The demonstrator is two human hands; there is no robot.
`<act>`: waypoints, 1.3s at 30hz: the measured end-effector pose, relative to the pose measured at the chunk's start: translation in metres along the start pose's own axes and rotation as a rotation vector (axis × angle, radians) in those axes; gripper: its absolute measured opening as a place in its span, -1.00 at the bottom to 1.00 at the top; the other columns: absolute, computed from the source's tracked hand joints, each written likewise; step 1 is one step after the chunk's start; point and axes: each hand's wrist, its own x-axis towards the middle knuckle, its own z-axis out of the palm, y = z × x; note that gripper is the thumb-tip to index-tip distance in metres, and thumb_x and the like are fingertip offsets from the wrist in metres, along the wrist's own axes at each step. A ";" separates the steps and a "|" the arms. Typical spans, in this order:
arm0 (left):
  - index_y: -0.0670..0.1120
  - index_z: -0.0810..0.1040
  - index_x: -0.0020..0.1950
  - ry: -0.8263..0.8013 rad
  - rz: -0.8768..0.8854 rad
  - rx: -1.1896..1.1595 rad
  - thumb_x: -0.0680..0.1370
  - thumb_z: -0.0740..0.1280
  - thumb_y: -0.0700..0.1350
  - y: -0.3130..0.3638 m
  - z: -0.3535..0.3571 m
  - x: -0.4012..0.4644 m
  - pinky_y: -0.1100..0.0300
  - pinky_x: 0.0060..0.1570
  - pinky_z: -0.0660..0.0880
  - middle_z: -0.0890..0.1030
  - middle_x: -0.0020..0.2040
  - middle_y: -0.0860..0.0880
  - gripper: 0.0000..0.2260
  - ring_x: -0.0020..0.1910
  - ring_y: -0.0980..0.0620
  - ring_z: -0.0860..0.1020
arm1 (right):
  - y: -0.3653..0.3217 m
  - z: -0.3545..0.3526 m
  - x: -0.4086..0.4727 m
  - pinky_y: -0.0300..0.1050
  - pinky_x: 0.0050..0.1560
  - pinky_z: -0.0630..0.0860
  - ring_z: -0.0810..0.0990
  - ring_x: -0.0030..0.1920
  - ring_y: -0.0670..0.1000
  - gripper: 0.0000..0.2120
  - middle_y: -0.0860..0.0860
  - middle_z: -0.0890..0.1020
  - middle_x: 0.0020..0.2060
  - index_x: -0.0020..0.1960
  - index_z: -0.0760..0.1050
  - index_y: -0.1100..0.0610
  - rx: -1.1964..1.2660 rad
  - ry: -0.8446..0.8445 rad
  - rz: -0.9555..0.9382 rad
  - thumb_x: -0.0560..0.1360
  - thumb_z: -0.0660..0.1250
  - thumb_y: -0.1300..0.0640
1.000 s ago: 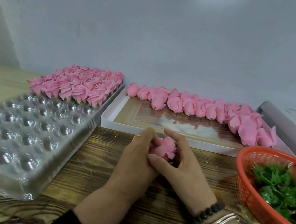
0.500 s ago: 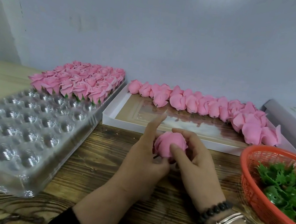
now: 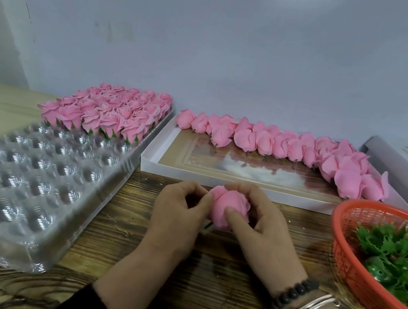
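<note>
One bud (image 3: 227, 205), two hands on it, dead centre of the frame, just above the counter (image 3: 115, 260) and in front of the box (image 3: 148, 164).

Your left grip (image 3: 175, 213) is curled, with thumb and fingertips pinching the bud's left edge. Your right grip (image 3: 265, 229) wraps the bud from the right: fingers curled over the top, thumb flat on the front petal. Both are closed on the same bud, knuckles up, and both wrists come in from the bottom edge. A short dark stub pokes out under the bud, lower left of it.

Counts:
- One clear tray (image 3: 32, 195) at left, most wells bare.
- One block of roses (image 3: 108, 111) on its far end, upper left, too tightly packed to count.
- One white box at centre, with a row of buds (image 3: 266, 139) along its far edge that bunches up at the right. They overlap too much to count.
- One red basket (image 3: 346, 260) at right edge, holding a heap of green leaves (image 3: 394, 254).
- One bead bracelet (image 3: 293, 290) and a silver bangle (image 3: 315, 307) on your right wrist.
</note>
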 end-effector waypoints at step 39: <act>-0.24 0.52 -0.08 -0.150 -0.561 -1.015 0.26 0.40 -0.24 0.004 0.004 0.002 0.14 -0.24 0.53 0.53 -0.28 -0.14 -0.74 -0.30 -0.02 0.53 | 0.001 0.014 -0.006 -0.43 -0.25 0.33 0.47 -0.22 -0.20 -0.80 -0.18 0.48 -0.30 -0.21 0.40 -0.13 -0.386 -0.040 -0.192 0.35 0.41 0.09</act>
